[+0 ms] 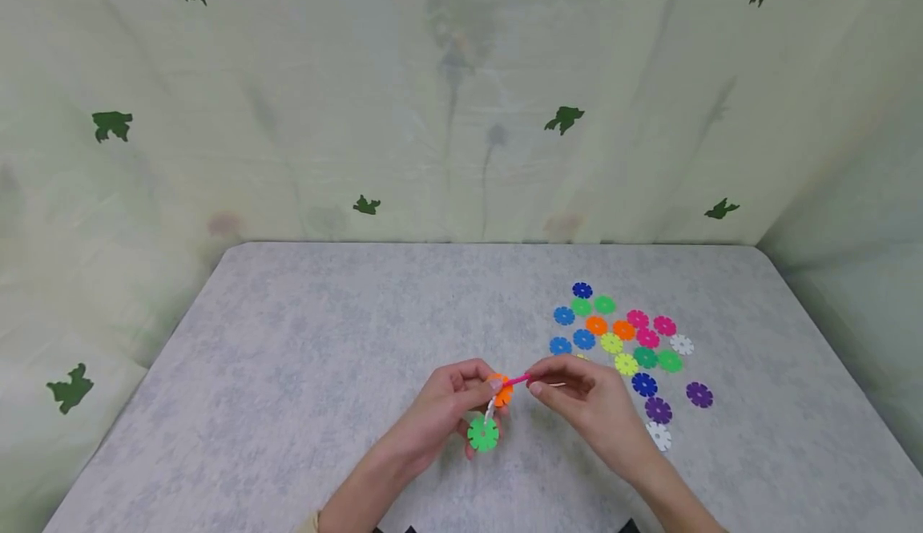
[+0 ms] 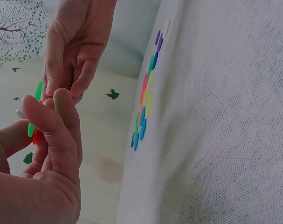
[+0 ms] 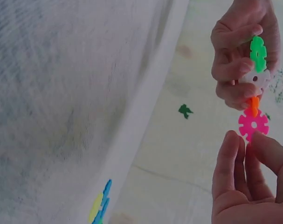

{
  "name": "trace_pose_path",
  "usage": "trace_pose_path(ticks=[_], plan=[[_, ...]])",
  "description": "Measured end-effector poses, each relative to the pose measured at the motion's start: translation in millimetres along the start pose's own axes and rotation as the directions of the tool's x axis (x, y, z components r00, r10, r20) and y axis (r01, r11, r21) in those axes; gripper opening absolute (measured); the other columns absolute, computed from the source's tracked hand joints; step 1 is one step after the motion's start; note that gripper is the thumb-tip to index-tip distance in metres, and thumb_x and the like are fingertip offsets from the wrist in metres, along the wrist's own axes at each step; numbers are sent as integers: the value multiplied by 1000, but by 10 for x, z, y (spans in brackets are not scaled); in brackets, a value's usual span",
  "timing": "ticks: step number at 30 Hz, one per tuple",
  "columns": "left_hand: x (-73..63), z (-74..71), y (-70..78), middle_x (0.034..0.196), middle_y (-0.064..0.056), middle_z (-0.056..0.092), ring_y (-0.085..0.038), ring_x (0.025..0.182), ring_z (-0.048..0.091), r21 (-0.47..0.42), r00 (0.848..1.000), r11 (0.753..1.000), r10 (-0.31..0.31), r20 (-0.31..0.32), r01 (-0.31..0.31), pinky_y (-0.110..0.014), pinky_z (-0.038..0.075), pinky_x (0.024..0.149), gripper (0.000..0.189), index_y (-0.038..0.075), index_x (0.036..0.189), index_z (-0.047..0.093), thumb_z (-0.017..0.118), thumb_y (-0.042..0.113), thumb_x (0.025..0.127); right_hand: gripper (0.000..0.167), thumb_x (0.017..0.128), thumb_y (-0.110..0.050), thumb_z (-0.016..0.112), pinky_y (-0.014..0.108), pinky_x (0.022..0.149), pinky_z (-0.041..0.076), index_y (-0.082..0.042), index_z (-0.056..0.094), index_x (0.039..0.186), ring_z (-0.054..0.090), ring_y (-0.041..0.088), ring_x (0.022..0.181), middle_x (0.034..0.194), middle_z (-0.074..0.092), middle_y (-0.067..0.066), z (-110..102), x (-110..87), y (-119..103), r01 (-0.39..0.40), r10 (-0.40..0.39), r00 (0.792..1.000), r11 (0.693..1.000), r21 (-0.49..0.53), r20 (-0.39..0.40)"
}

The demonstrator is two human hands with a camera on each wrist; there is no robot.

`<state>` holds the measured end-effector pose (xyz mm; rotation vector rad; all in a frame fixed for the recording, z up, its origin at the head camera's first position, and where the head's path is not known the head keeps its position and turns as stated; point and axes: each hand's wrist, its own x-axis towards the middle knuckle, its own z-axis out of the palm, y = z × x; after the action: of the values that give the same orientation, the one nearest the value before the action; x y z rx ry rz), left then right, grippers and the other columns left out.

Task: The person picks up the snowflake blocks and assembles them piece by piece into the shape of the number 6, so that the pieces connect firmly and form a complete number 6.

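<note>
Notched plastic discs are joined in a short chain between my two hands. In the head view my left hand [image 1: 450, 401] grips the chain by its orange disc [image 1: 503, 393], with the green disc [image 1: 483, 434] hanging below. The white disc [image 3: 255, 79] links green and orange, as the right wrist view shows. A pink disc [image 3: 253, 125] sits at the chain's end, slotted against the orange disc's edge. My right hand [image 1: 587, 405] pinches the pink disc's outer rim between thumb and fingertips. Both hands are raised above the table.
Loose notched discs in blue, green, orange, yellow, pink, purple and white lie spread on the right of the grey table [image 1: 324, 341], among them a purple disc [image 1: 699, 394] and a white disc [image 1: 681, 345]. A pale curtain [image 1: 389, 100] with leaf shapes hangs behind.
</note>
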<state>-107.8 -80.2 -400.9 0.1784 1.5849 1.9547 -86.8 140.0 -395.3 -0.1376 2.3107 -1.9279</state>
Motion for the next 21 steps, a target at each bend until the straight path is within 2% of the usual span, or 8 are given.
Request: trace_pose_path(ticks=[6, 10, 16, 21], plan=[[7, -18, 13, 82, -15, 65, -16, 53, 57, 8, 999, 1000, 12, -39, -11, -27, 45, 41, 23, 0, 98, 57, 64, 22, 96, 27, 87, -23, 77, 27, 79, 56, -9, 69, 109, 66, 19, 96, 107, 69, 11, -134, -23, 5, -82, 83, 997, 992, -97, 1], [7, -37, 20, 86, -19, 65, -16, 51, 55, 17, 998, 1000, 14, -53, -13, -27, 45, 42, 20, 0, 99, 57, 63, 19, 96, 22, 88, -16, 76, 26, 78, 56, -9, 70, 107, 66, 17, 93, 103, 69, 7, -258, -45, 65, -88, 85, 996, 980, -178, -22], [8, -56, 16, 85, -17, 63, -16, 48, 51, -14, 999, 1000, -10, -43, 10, -26, 42, 42, 22, 0, 100, 57, 64, 20, 96, 19, 88, -17, 76, 24, 76, 55, -11, 70, 105, 65, 14, 89, 97, 70, 1, -491, -77, 176, -96, 85, 995, 931, -353, -46], [10, -62, 13, 85, -15, 64, -14, 48, 51, -42, 999, 999, -15, -43, 13, -25, 39, 41, 22, 1, 100, 56, 64, 21, 96, 21, 89, -21, 75, 23, 75, 54, -11, 70, 106, 65, 14, 89, 98, 69, -1, -736, -117, 244, -107, 92, 994, 893, -437, -55]])
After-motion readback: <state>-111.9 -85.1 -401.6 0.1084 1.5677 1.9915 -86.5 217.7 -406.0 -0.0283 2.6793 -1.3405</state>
